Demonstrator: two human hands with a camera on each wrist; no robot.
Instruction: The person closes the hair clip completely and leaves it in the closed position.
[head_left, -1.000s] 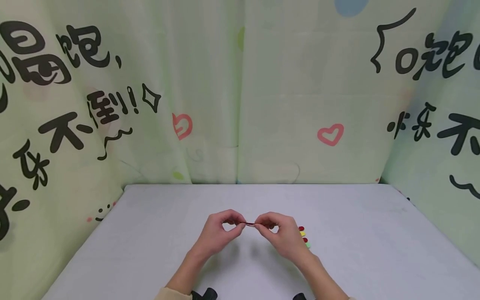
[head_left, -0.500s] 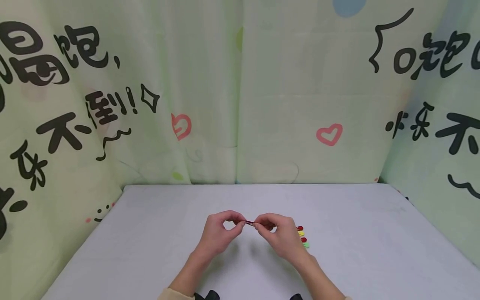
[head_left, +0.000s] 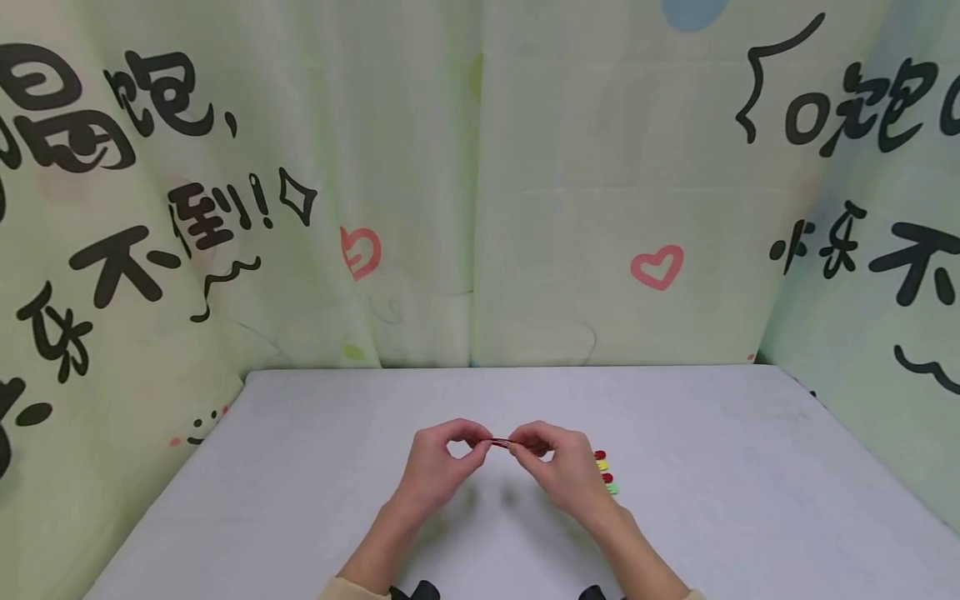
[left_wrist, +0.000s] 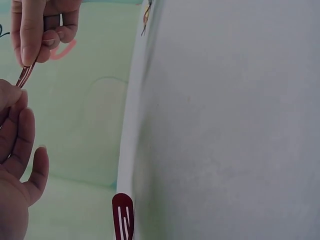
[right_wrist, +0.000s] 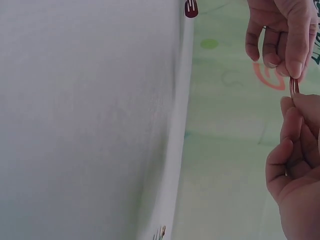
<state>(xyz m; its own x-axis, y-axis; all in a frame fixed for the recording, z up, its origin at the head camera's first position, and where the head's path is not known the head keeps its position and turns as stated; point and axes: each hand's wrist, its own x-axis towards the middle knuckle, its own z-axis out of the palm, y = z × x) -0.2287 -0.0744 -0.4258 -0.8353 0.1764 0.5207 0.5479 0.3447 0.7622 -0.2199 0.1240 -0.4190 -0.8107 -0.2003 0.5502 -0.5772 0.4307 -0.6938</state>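
We hold a red hair clip [head_left: 500,443] above the surface [head_left: 315,500]: left hand [head_left: 435,467] pinches one end, right hand [head_left: 558,471] the other, its long axis running side to side between both grips. Beyond the right hand lies a row of coloured clips [head_left: 604,473]; the printed curtain [head_left: 525,208] hangs behind.

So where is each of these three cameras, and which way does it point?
Head: worn high, looking forward and down at the table; both forearms show, left hand and right hand pinching a red hair clip.
Left wrist: looks sideways past its own fingers.
Right wrist: looks sideways past its own fingers.
Shared: all three show that clip; both wrist views show a second clip.
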